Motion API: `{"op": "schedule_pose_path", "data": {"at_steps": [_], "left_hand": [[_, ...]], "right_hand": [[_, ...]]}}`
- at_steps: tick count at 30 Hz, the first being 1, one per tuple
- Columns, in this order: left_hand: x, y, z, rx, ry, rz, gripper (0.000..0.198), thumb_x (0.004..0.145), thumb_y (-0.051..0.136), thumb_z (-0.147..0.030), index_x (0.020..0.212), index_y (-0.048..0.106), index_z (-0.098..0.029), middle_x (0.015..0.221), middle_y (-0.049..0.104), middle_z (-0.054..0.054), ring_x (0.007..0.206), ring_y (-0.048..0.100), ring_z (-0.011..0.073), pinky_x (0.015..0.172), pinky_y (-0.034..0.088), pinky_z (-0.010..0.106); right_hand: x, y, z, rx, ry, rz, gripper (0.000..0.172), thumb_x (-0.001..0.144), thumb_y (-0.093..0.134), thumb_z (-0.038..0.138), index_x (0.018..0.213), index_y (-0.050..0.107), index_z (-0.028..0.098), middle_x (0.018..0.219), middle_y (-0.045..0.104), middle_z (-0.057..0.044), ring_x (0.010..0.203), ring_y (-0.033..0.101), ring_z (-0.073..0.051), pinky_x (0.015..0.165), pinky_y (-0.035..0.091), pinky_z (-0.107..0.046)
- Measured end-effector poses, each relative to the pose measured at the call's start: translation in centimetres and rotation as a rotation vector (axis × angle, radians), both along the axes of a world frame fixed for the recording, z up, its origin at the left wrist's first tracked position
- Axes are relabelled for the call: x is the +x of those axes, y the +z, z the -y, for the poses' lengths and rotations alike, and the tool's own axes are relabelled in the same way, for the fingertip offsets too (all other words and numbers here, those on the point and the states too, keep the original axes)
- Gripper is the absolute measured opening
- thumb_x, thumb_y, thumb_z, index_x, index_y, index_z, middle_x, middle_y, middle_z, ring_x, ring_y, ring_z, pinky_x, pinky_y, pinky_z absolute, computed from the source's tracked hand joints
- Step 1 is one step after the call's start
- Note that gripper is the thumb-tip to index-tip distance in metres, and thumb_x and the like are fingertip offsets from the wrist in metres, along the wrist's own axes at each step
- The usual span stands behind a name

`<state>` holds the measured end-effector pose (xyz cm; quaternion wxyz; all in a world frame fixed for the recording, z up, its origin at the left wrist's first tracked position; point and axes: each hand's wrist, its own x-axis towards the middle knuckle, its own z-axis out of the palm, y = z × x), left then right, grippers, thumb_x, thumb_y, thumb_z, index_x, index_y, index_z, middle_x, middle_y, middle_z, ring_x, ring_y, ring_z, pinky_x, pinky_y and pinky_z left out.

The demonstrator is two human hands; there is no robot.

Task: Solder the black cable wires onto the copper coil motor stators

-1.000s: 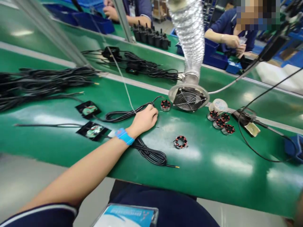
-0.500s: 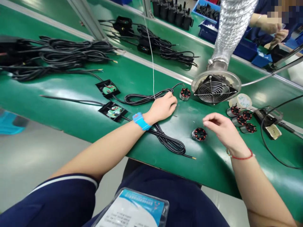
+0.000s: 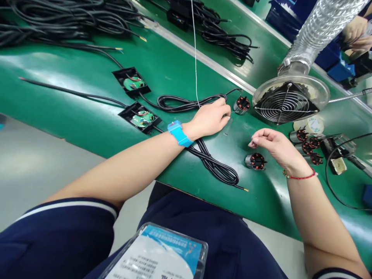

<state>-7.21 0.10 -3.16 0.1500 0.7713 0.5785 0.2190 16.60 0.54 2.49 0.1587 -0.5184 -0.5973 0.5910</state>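
My left hand (image 3: 213, 118) is closed around a thin solder wire (image 3: 195, 54) that hangs from above. A short end of the wire sticks out past the fingers toward a motor stator (image 3: 241, 105) with copper windings. My right hand (image 3: 274, 149) is pinched, its fingertips above a second stator (image 3: 255, 161) without touching it. Whatever those fingertips hold is too small to make out. A coiled black cable (image 3: 180, 104) passes behind my left hand, and another coiled cable (image 3: 219, 168) lies below that wrist. Two black housings with green circuit boards (image 3: 133, 83) (image 3: 142, 118) sit to the left.
A round fume extractor (image 3: 280, 108) with a silver duct (image 3: 314, 42) hangs over the back of the bench. Several more stators (image 3: 306, 147) stand at right beside a tape roll (image 3: 316, 126). Black cable bundles (image 3: 72, 23) lie at far left. A co-worker's hands (image 3: 356, 37) show at top right.
The camera view has shifted, so the bench appears moved. My right hand has come slightly left relative to the near stator, its fingertips now closer together. My left hand stays near the far stator.
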Motion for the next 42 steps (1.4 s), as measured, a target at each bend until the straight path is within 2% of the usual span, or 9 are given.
{"op": "schedule_pose_path", "data": {"at_steps": [11, 15, 19, 22, 26, 31, 36, 42], "left_hand": [[0.0, 0.0, 0.0, -0.001, 0.009, 0.005, 0.021, 0.093, 0.049, -0.021, 0.100, 0.067, -0.014, 0.108, 0.061, 0.011, 0.097, 0.062, 0.0251, 0.081, 0.050, 0.037], [0.0, -0.1, 0.0, 0.001, 0.012, 0.011, 0.020, 0.093, 0.050, -0.022, 0.099, 0.067, -0.014, 0.108, 0.061, 0.011, 0.097, 0.062, 0.0254, 0.082, 0.050, 0.038], [-0.1, -0.3, -0.1, 0.015, 0.014, 0.022, 0.019, 0.092, 0.050, -0.022, 0.098, 0.067, -0.015, 0.106, 0.061, 0.010, 0.097, 0.062, 0.0254, 0.083, 0.050, 0.038], [-0.1, -0.4, -0.1, 0.016, 0.018, 0.027, 0.019, 0.092, 0.051, -0.022, 0.098, 0.067, -0.014, 0.106, 0.061, 0.011, 0.097, 0.062, 0.0259, 0.084, 0.050, 0.039], [-0.2, -0.4, -0.1, 0.014, 0.023, 0.036, 0.019, 0.092, 0.050, -0.022, 0.098, 0.067, -0.014, 0.106, 0.061, 0.011, 0.098, 0.062, 0.0264, 0.085, 0.050, 0.040], [-0.2, -0.6, -0.2, 0.026, 0.020, 0.044, 0.019, 0.092, 0.050, -0.022, 0.097, 0.067, -0.015, 0.106, 0.061, 0.010, 0.098, 0.061, 0.0254, 0.086, 0.050, 0.039], [-0.2, -0.5, -0.3, 0.017, 0.026, 0.048, 0.018, 0.092, 0.051, -0.022, 0.097, 0.067, -0.015, 0.105, 0.061, 0.010, 0.099, 0.062, 0.0253, 0.087, 0.050, 0.039], [-0.2, -0.4, -0.3, 0.011, 0.025, 0.068, 0.017, 0.090, 0.052, -0.020, 0.097, 0.067, -0.016, 0.105, 0.061, 0.010, 0.100, 0.062, 0.0254, 0.087, 0.050, 0.039]], "right_hand": [[-0.2, 0.6, -0.6, 0.038, 0.060, 0.036, 0.033, 0.070, 0.083, 0.047, 0.078, 0.066, 0.020, 0.076, 0.067, 0.000, 0.072, 0.064, -0.014, 0.075, 0.050, -0.030], [0.3, 1.2, -0.8, 0.084, 0.201, 0.137, 0.029, 0.076, 0.077, 0.047, 0.081, 0.067, 0.020, 0.078, 0.069, -0.002, 0.075, 0.065, -0.016, 0.073, 0.049, -0.031], [0.4, 2.2, -0.9, 0.224, 0.358, 0.313, 0.024, 0.083, 0.069, 0.045, 0.080, 0.067, 0.021, 0.080, 0.070, -0.002, 0.074, 0.062, -0.017, 0.070, 0.046, -0.031], [0.0, 2.7, -1.0, 0.288, 0.424, 0.347, 0.021, 0.084, 0.066, 0.042, 0.080, 0.067, 0.021, 0.085, 0.073, -0.004, 0.077, 0.063, -0.018, 0.072, 0.046, -0.033], [-0.4, 2.6, -1.2, 0.238, 0.369, 0.222, 0.019, 0.082, 0.068, 0.039, 0.079, 0.064, 0.020, 0.086, 0.075, -0.005, 0.085, 0.069, -0.021, 0.079, 0.050, -0.035], [-0.4, 2.4, -1.6, 0.147, 0.318, 0.196, 0.023, 0.079, 0.073, 0.041, 0.079, 0.065, 0.020, 0.083, 0.075, -0.006, 0.082, 0.070, -0.020, 0.078, 0.051, -0.034], [-0.5, 2.4, -2.1, 0.209, 0.304, 0.218, 0.026, 0.080, 0.073, 0.045, 0.079, 0.065, 0.020, 0.092, 0.076, -0.008, 0.092, 0.069, -0.023, 0.086, 0.049, -0.037], [-0.4, 2.1, -2.6, 0.155, 0.383, 0.245, 0.023, 0.079, 0.073, 0.042, 0.078, 0.064, 0.020, 0.080, 0.073, -0.005, 0.076, 0.066, -0.018, 0.074, 0.049, -0.033]]}}
